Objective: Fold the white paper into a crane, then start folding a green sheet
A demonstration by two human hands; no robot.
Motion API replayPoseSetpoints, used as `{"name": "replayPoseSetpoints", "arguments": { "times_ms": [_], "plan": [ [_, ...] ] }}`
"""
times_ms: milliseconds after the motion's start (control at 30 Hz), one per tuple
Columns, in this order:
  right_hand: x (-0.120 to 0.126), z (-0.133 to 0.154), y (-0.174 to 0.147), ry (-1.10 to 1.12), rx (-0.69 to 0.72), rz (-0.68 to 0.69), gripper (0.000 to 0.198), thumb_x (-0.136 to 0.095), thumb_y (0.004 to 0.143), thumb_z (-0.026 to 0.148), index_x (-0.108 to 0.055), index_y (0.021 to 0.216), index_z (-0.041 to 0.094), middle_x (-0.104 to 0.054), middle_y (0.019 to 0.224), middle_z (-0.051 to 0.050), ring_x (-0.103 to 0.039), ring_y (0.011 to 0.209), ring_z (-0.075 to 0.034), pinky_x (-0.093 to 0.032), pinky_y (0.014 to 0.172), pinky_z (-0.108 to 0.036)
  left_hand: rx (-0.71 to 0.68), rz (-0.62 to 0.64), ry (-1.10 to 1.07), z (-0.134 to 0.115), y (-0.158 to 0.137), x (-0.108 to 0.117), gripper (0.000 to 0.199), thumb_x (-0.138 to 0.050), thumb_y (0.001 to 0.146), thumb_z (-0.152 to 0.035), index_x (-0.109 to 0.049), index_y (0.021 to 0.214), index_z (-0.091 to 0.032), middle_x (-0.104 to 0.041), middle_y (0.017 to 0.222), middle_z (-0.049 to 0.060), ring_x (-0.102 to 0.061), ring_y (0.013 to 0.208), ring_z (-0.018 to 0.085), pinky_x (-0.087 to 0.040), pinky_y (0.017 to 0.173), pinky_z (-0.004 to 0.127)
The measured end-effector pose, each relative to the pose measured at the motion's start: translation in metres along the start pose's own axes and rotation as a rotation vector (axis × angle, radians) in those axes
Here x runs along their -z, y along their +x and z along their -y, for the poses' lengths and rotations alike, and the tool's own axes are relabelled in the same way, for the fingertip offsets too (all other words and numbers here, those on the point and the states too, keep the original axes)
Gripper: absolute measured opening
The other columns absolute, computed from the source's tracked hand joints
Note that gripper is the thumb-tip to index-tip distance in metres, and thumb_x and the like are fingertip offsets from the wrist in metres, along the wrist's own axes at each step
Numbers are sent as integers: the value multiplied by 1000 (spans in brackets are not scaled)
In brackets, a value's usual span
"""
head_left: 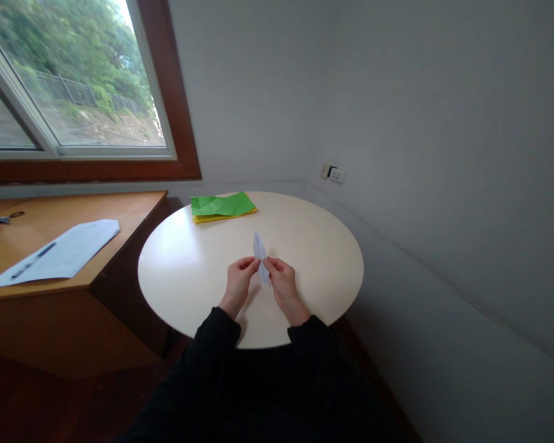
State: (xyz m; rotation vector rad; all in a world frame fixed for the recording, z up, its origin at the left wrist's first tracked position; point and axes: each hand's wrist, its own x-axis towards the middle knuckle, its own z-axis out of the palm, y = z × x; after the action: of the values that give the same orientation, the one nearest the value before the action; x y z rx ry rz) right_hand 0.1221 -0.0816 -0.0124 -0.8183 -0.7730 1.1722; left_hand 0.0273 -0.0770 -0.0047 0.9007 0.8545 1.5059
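Paper folding check-in: creases are in, the piece is in both hands

So from my end of the feed, the folded white paper (pixel 259 246) is up over the middle of the round counter (pixel 318 258), a bit closer to the near edge than the far one. Left hand (pixel 240 277) has its left side pinched between thumb and fingers, right hand (pixel 281 278) has the right side the same way. They're almost meeting, with just the paper between them. Can't tell if its lower tip touches the counter.

Progress, as I read it: some folding's done, since the piece is narrow and pointy at the top with a crease running lengthwise. It isn't set down yet, so I'd call it mid-job. How many folds are left, or what the final shape is, I honestly can't tell.

Over by the far left edge there's a creased green paper (pixel 224 204) lying on a yellow paper (pixel 207 219), neither being touched. On the wooden counter (pixel 136 206) to the left, white sheets (pixel 85 243) sit along the near right corner with a pen (pixel 47 248) on top.
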Motion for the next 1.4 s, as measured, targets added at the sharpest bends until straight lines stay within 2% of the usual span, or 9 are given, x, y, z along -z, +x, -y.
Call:
{"name": "replayPoseSetpoints", "arguments": {
  "times_ms": [233,367,567,767,933,1067,1267,1400],
  "plan": [
    [0,-1,0,60,-72,38,16,-75,56,28,-69,66,17,-68,68,-2,-58,67,-14,-45,70,-31,23,-19,-54,-1,0,1,27,-81,51,-30,-64,66,-13,-64,64,1,-58,62,11,-45,68,28],
    [-1,1,-1,51,-94,76,21,-75,56,29,-70,72,16,-69,73,-3,-60,71,-15,-46,72,-31,35,-18,-73,-2,0,2,29,-80,53,-32,-61,66,-14,-62,63,0,-57,60,10,-45,66,27],
    [-1,2,-2,-10,-19,30,21,-76,55,26,-65,72,19,-67,71,1,-61,69,-14,-47,69,-30,37,-21,-68,-2,1,2,29,-80,52,-31,-59,64,-15,-59,61,-2,-55,59,10,-44,63,26],
    [2,-4,1,-97,-8,54,21,-73,60,31,-69,74,16,-70,77,-4,-61,73,-16,-47,73,-31,32,-21,-37,-2,1,2,28,-79,53,-31,-60,64,-14,-59,62,-1,-54,59,10,-43,63,26],
    [4,-7,2,-153,21,62,19,-70,63,33,-68,69,16,-68,70,-3,-59,68,-15,-47,69,-31,31,-17,-21,-2,1,1,27,-78,54,-33,-61,63,-14,-57,59,-2,-51,55,9,-41,59,25],
    [5,-6,2,-163,31,43,20,-69,63,34,-63,61,16,-63,61,-1,-56,61,-14,-47,64,-29,26,-8,-22,-2,0,0,28,-78,55,-34,-61,64,-14,-56,58,-3,-51,54,9,-40,57,24],
    [3,-6,4,-130,27,-11,21,-72,57,29,-56,67,18,-62,62,2,-57,61,-13,-45,61,-27,42,1,-29,-1,1,1,28,-78,54,-31,-57,65,-16,-55,57,-4,-50,53,9,-39,55,23],
    [2,-5,4,-91,-1,-25,23,-72,56,28,-56,70,19,-62,62,3,-57,59,-12,-44,59,-25,66,23,-28,-2,1,3,28,-77,53,-30,-54,59,-16,-51,54,-4,-49,52,8,-39,56,24]
  ]
}}
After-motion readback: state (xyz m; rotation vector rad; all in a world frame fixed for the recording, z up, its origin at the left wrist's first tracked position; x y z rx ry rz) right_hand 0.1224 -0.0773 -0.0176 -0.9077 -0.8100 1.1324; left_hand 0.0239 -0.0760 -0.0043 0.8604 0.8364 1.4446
